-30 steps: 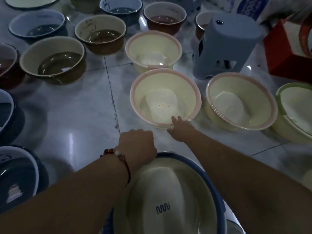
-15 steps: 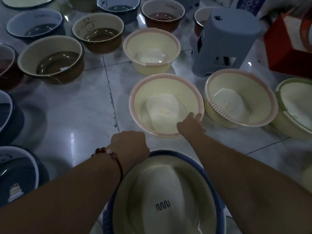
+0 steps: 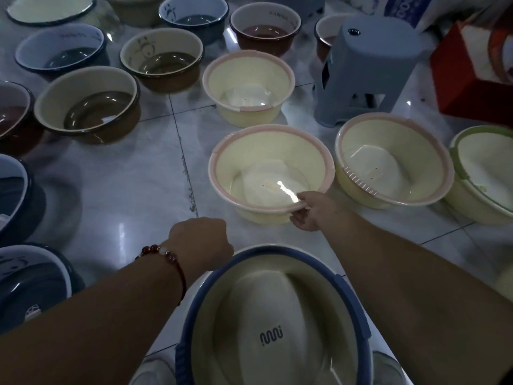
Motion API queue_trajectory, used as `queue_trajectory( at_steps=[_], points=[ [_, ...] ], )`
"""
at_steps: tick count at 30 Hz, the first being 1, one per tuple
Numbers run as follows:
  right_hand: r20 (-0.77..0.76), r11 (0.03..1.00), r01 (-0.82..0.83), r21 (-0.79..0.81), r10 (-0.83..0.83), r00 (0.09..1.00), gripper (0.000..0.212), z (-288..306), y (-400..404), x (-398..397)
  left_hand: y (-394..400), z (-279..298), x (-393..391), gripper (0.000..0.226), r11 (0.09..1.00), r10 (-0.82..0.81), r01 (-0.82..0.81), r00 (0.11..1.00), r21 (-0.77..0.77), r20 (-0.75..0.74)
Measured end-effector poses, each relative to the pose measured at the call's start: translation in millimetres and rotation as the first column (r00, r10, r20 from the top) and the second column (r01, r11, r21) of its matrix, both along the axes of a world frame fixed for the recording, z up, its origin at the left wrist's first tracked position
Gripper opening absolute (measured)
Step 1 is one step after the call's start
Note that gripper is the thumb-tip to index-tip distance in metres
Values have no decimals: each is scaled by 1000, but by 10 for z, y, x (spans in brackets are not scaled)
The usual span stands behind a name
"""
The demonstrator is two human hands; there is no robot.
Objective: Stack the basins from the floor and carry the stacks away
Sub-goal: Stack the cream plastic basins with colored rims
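A cream basin with a blue rim [image 3: 277,323] is close below me, and my left hand [image 3: 201,241] grips its far left rim. Ahead on the tiled floor sits a cream basin with a pink rim [image 3: 270,173]. My right hand [image 3: 311,211] pinches that basin's near right rim, thumb inside and fingers under the lip. Two more pink-rimmed cream basins lie nearby, one farther back [image 3: 248,87] and one to the right [image 3: 394,162]. A green-rimmed cream basin [image 3: 485,168] is at the right edge.
Several brown, maroon and dark blue basins [image 3: 88,107] cover the floor at left and back. A grey plastic stool [image 3: 369,70] stands behind the right pink basin, with a red box [image 3: 466,79] beyond it. Bare floor tiles [image 3: 125,190] lie left of the pink basin.
My right hand has gone from reaching over the pink-rimmed basin's near edge to pinching its near right rim. The left hand keeps its hold on the blue-rimmed basin.
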State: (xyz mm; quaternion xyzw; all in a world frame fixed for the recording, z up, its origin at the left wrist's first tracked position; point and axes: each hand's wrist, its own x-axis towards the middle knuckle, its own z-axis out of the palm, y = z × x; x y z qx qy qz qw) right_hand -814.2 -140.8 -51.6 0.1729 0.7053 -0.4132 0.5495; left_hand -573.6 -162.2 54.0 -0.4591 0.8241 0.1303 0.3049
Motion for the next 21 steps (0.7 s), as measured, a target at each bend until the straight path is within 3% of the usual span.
queue_trajectory(
  at_steps=[13, 21],
  points=[
    [-41, 990, 110, -86, -114, 993, 6, 902, 398, 170, -66, 251, 330, 54, 998, 46, -47, 998, -33, -47],
    [-94, 994, 38, -101, -48, 994, 9, 1543, 1183, 116, 127, 488, 578, 63, 988, 153, -143, 948, 55, -280]
  ],
)
